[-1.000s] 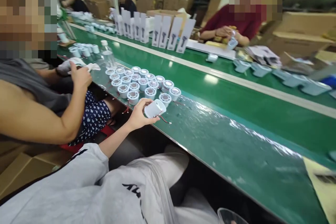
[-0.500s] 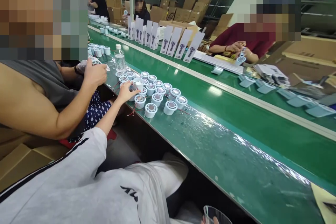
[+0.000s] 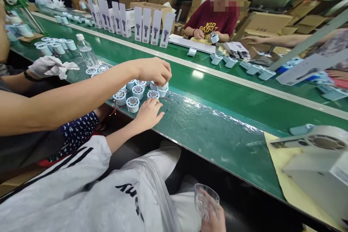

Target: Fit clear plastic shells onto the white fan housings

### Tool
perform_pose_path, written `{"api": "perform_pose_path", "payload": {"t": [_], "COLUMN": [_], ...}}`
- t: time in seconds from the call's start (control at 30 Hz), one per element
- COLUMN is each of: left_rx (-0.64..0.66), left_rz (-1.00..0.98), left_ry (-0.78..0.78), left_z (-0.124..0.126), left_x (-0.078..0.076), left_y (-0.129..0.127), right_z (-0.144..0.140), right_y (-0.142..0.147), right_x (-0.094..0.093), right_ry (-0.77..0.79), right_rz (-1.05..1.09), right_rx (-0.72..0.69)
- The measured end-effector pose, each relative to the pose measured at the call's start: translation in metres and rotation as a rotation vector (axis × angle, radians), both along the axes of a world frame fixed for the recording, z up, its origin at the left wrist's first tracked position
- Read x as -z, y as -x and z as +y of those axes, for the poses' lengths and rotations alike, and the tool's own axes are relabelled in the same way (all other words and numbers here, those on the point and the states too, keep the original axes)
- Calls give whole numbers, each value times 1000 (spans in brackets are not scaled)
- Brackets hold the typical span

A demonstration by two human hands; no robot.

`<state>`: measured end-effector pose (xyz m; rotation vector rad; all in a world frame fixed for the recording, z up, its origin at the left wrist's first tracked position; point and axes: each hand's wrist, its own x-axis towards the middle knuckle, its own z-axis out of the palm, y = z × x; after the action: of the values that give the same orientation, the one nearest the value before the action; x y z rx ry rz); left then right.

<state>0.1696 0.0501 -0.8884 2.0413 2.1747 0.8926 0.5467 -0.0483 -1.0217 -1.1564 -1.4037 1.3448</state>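
So here's how it sits for us: our left hand (image 3: 148, 113) lies flat on the near edge of the counter (image 3: 217, 130), fingers spread loosely and holding nothing, and its fingertips just touch the white round fan housing (image 3: 153, 94) at the front of the cluster. That housing stands upright, open face up, directly ahead of the left grip and a touch to its right, so there's no long axis to worry about, it's round. The rest of the housings (image 3: 133, 103) bunch up ahead and to the left of the grip. Our right hand (image 3: 213, 217) is way down at our lap, well apart from all that, wrapped around a clear plastic cup (image 3: 206, 199), so the left one is clearly nearer. A co-worker's hand (image 3: 154, 70) reaches in from the left and pinches another housing (image 3: 162, 90) just beyond ours.
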Motion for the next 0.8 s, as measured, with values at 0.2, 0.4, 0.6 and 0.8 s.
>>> {"api": "perform_pose_path", "payload": {"t": [0.2,0.4,0.6,0.8], "left_rx": [-135,-160,237,810], "left_rz": [-2,-45,-642,-1018], "left_ry": [130,211,394,1140], "left_z": [57,50,3,-7], "left_x": [-8,-23,-8,19], "left_y": [22,31,-19,-79], "right_z": [-21,-26,-19,-5], "right_y": [28,29,52,76], "right_x": [3,-13,-48,-102], "right_ry": [247,322,-189,-747], "right_rz": [244,313,-123,-933], "right_rx": [328,259,34,148]}}
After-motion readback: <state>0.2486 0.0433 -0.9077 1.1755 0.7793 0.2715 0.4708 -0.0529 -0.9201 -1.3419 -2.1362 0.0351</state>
